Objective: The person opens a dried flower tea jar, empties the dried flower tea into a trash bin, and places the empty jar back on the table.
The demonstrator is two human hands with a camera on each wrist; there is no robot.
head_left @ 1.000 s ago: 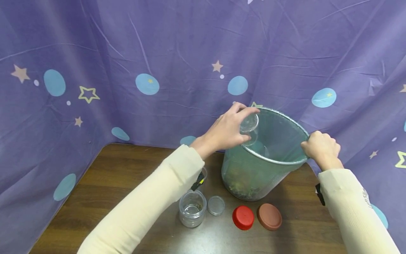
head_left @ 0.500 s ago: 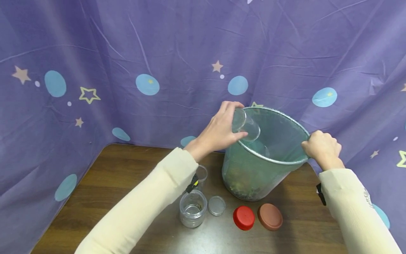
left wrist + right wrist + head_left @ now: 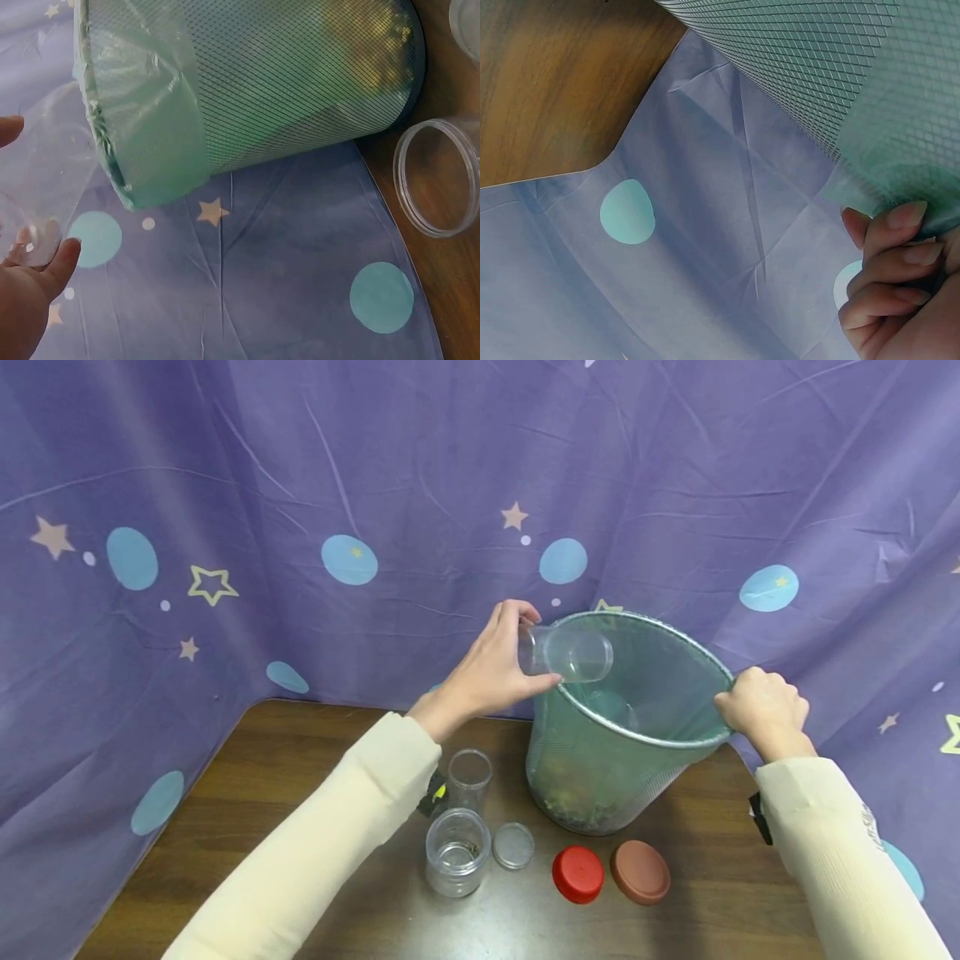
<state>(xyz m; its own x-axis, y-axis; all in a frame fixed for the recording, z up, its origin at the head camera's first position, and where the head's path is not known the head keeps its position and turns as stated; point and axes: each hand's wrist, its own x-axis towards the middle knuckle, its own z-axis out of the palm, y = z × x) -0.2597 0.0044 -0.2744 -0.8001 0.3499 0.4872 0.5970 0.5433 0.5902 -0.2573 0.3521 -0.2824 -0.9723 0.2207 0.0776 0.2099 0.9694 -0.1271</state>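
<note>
My left hand (image 3: 480,672) grips a clear plastic jar (image 3: 577,656) on its side, one end reaching over the left rim of a mesh wastebasket. Thumb and fingers lie round the jar's near end, and no contents show in it. The wastebasket (image 3: 585,777) leans to the right and has a thin green liner (image 3: 150,150) folded over its rim; dark and yellowish scraps show through the mesh low down. Curled over the right rim, my right hand (image 3: 765,710) holds both rim and liner. In the right wrist view its fingers (image 3: 889,300) bend against the green plastic.
Two more clear jars stand on the wooden table, an open one (image 3: 456,860) with a few bits inside and another (image 3: 469,772) behind it. A clear lid (image 3: 513,846), a red lid (image 3: 577,874) and a brownish lid (image 3: 640,872) lie before the wastebasket. A purple curtain (image 3: 420,485) hangs behind.
My left hand has drawn back to the left, and the jar has turned from tipping down into the wastebasket to nearly level. The right hand stays on the rim.
</note>
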